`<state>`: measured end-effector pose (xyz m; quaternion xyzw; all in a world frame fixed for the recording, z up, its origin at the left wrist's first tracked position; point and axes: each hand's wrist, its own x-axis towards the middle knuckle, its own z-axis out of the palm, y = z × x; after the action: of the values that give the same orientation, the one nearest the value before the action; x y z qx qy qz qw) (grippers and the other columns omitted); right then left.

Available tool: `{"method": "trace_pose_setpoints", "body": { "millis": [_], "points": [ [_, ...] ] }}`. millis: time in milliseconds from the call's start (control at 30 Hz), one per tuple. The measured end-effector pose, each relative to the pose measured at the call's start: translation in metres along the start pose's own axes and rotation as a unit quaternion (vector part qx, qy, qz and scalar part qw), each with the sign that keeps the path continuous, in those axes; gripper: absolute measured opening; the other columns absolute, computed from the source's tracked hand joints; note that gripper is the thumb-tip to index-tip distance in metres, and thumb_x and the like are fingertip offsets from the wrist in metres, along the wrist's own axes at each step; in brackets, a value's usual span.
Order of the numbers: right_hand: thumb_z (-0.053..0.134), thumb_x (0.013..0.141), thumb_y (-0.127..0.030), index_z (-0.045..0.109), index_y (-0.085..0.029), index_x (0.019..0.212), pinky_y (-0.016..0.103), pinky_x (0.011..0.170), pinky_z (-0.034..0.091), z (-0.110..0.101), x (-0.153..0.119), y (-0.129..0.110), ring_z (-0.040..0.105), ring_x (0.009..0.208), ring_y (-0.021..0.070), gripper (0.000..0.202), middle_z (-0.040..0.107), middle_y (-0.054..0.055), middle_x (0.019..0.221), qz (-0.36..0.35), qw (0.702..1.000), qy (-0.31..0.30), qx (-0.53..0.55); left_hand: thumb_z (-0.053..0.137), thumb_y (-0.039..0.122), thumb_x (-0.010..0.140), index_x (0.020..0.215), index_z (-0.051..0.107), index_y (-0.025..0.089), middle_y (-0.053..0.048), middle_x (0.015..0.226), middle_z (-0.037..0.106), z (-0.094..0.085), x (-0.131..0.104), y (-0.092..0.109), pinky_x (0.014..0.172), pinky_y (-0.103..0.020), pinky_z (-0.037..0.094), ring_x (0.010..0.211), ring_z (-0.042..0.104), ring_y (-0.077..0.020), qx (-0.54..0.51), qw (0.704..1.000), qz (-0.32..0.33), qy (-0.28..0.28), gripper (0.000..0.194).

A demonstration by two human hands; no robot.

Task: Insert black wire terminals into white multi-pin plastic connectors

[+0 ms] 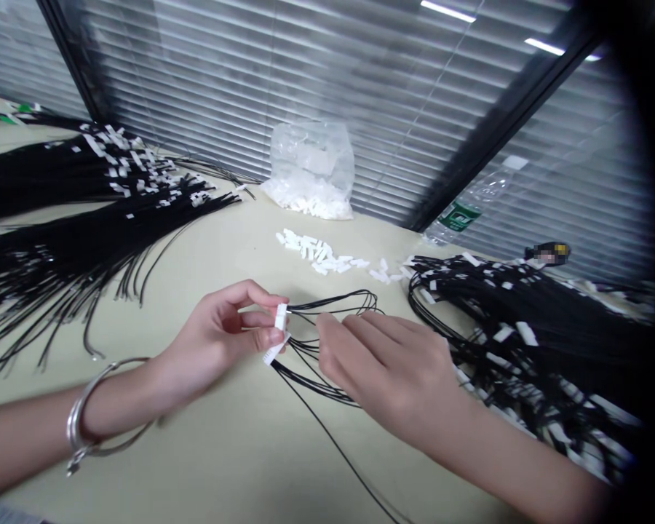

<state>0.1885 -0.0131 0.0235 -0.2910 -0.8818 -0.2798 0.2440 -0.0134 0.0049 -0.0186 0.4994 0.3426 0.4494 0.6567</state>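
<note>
Between the thumb and fingers of my left hand (pixel 234 324) is a white connector housing (pixel 281 317), held upright. A second white connector (pixel 274 351) sits tilted just below it, against the thumb tip. Thin black wires (pixel 316 386) run from both connectors to the right, and one long strand trails down the table. My right hand (pixel 387 364) is closed with its fingers curled over the wires, its back turned to me. Its fingertips are hidden, but the wires loop out around the knuckles.
Loose white connector housings (pixel 322 255) lie on the table (pixel 207 451) beyond my hands, before a clear plastic bag (pixel 312 175) of more. Black wire bundles (pixel 81 240) spread at left, and finished-looking harnesses (pixel 524 313) pile at right. A plastic bottle (pixel 461 215) stands by the window blinds.
</note>
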Motion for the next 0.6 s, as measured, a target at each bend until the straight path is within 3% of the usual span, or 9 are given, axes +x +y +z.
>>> {"method": "trace_pose_setpoints", "body": {
  "millis": [600],
  "points": [
    [0.057,0.079,-0.012,0.053,-0.015,0.080,0.028,0.053,0.031,0.0051,0.0001,-0.0047,0.044,0.056,0.0114,0.004,0.049,-0.002,0.061,0.020,0.998,-0.030,0.049,0.069,0.016,0.072,0.083,0.062,0.020,-0.001,0.078,0.066,0.0038,-0.0027,0.0035,0.062,-0.025,0.045,0.071,0.060,-0.0136,0.023,1.000,0.000,-0.013,0.013]
  ]
}}
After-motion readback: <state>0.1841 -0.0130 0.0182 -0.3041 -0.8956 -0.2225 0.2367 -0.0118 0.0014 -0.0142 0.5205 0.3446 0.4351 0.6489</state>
